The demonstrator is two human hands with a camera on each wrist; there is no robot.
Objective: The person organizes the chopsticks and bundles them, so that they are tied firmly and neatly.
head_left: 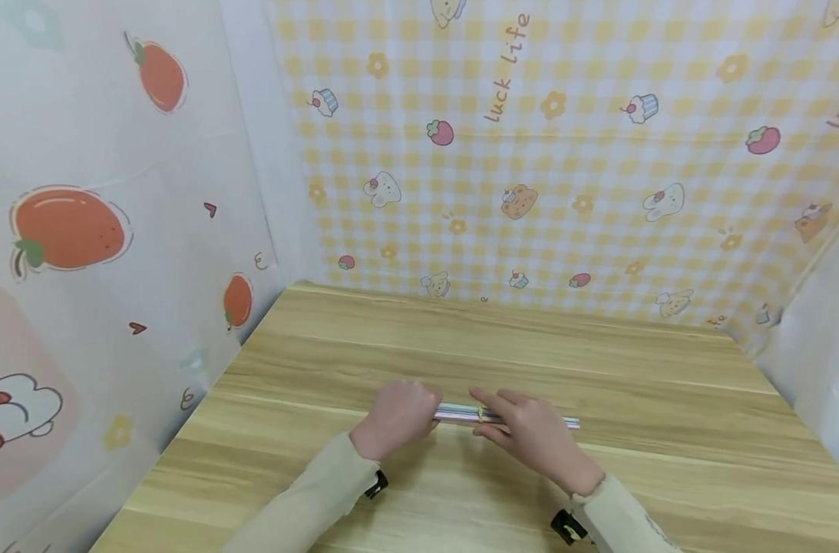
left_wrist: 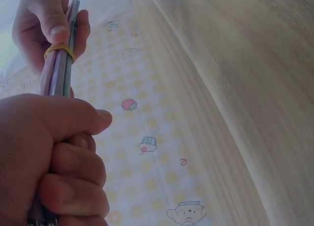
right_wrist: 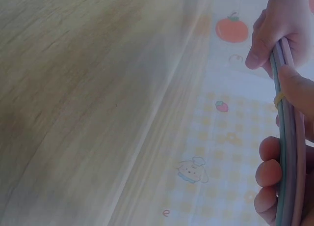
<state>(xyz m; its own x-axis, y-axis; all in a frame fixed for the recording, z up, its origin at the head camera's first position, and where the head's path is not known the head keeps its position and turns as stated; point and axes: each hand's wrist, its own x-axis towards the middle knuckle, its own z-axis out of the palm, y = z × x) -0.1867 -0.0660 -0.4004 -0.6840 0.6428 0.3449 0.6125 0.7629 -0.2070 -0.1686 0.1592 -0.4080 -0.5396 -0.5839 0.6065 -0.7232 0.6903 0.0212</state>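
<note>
A bundle of slim pastel sticks point(head_left: 457, 413), which look like chopsticks, lies level across both hands just above the table. Pink, purple and green ones show in the left wrist view. My left hand point(head_left: 400, 412) grips one end in a fist, which hides that end. Around the bundle runs a yellow rubber band point(left_wrist: 60, 50), between the fist and my right hand point(head_left: 538, 435). The right thumb lies on the sticks close to the band, and the right fingers curl round from the other side. Past the right hand, the other end sticks out.
Beneath the hands is a wood-grain table point(head_left: 308, 346). A yellow checked cloth point(head_left: 578, 153) with printed cartoons hangs behind it, and a white cloth point(head_left: 163, 161) printed with orange fruit stands at the left. Another pale cloth point(head_left: 827, 330) borders the right side.
</note>
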